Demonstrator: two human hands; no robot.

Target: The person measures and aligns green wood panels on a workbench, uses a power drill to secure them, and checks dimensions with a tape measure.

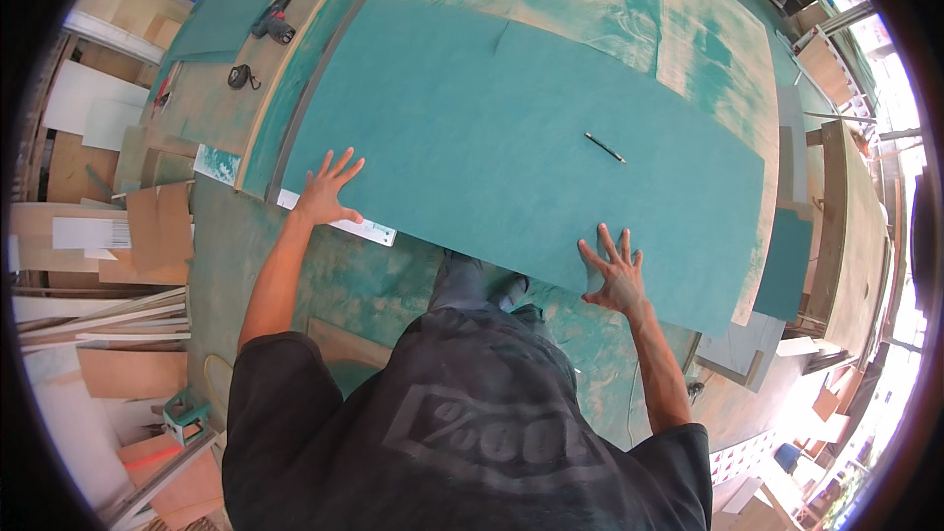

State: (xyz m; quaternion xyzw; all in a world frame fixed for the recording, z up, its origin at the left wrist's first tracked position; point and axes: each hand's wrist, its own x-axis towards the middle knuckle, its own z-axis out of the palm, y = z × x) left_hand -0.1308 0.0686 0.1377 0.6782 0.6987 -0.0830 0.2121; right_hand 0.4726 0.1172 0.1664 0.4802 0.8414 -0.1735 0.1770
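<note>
A large flat teal board [492, 128] lies on the dusty worktable in front of me. My left hand [326, 195] rests at its near left edge, fingers spread and flat. Beneath that edge, beside the left thumb, a white strip with printing [374, 232] sticks out. My right hand [618, 271] presses on the board near its near edge farther right, with its fingers spread too. Neither hand holds anything. A dark pen or pencil [605, 147] lies on the board, beyond my right hand. Along the board's left side runs a long grey straight bar [324, 69].
At the far left, a cordless drill [274, 22] and a black tape measure [241, 77] lie on the table. Boards and wood strips [108, 320] are stacked at the left. A wooden cabinet-like box [854, 226] stands at the right. Teal dust covers the floor [236, 265] around my feet.
</note>
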